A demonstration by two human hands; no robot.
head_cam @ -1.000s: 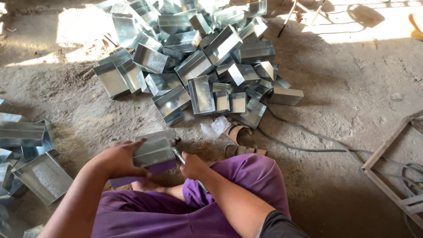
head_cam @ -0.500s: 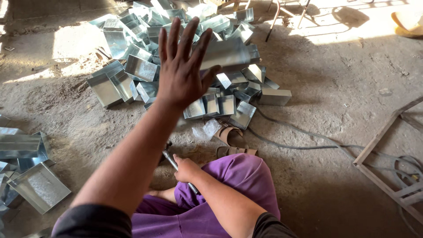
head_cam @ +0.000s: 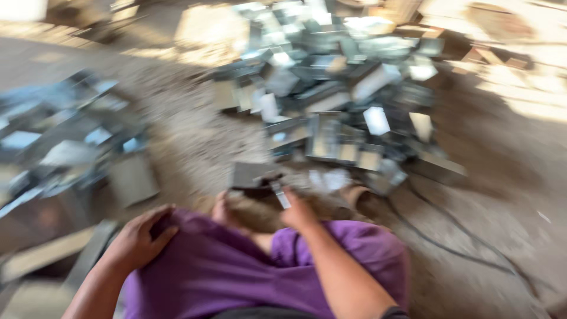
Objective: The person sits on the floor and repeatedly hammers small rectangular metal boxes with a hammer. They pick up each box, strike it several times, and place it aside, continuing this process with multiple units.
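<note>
The view is motion-blurred. My left hand [head_cam: 139, 239] rests on my purple-clad left knee [head_cam: 201, 266], fingers curved over the cloth and holding nothing. My right hand [head_cam: 298, 214] lies between my knees, closed around a small slim metal tool [head_cam: 281, 195] that points up and away. Just beyond the tool a dark flat metal piece [head_cam: 253, 175] lies on the dirt floor. A big heap of shiny sheet-metal boxes [head_cam: 331, 88] lies further out, ahead of both hands.
A second group of metal boxes and trays [head_cam: 59, 142] lies on the left. A flat plank-like piece [head_cam: 47, 251] sits beside my left knee. A thin cable [head_cam: 455, 242] curves over the dirt floor on the right.
My left hand, raised with spread fingers over the heap half a second ago, has dropped onto my left knee. The metal box it held a second ago is gone. The view swung left.
</note>
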